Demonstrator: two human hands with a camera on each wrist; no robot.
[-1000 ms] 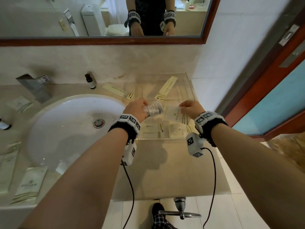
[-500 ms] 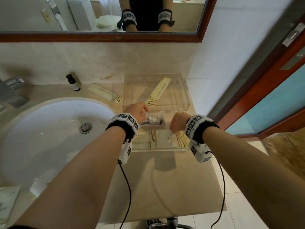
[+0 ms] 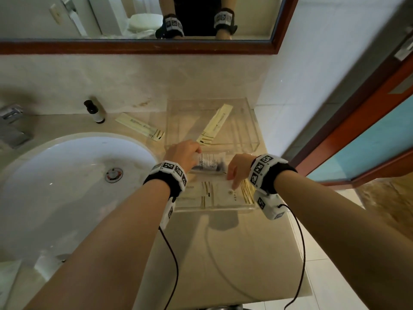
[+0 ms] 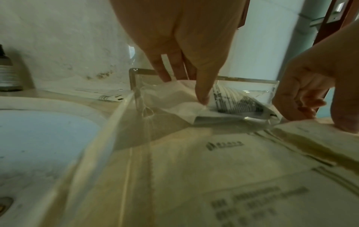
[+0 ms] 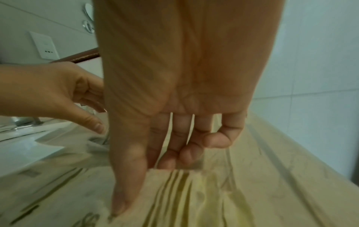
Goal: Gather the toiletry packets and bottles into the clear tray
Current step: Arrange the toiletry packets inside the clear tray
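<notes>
- Tray [image 3: 257, 143] of clear plastic sits on the worktop [image 3: 234, 253] right of the sink [image 3: 67, 186]; its walls are hard to trace against the beige stone, and the near rim shows mainly as a pale edge.
- Left hand [image 3: 183, 154] pinches a crinkly clear packet [image 3: 210, 163] low over the tray's middle; the thumb [image 4: 203, 92] presses its white end in the left wrist view. The black print on it is too blurred to read.
- Right hand [image 3: 239, 170] holds a flat cream packet [image 3: 232, 193] at the near end of the tray: the thumb [image 5: 126, 192] lies on top and two fingers go under its edge, while the other fingers curl clear of it.
- Flat packets [image 3: 201, 195] with gold stripes lie on the tray floor under both hands; how many overlap there I cannot tell.
- Long packet [image 3: 214, 124] leans in the far half of the tray, its upper end against the far wall.
- Second long packet [image 3: 139, 128] lies on the worktop just left of the tray, outside it.
- Bottle [image 3: 93, 111], small and dark-capped, stands near the wall behind the sink, well apart from the tray.
- Tap [image 3: 11, 126] is cut off at the left edge.
- Mirror [image 3: 134, 19] shows only the wrist bands and a dark torso.
</notes>
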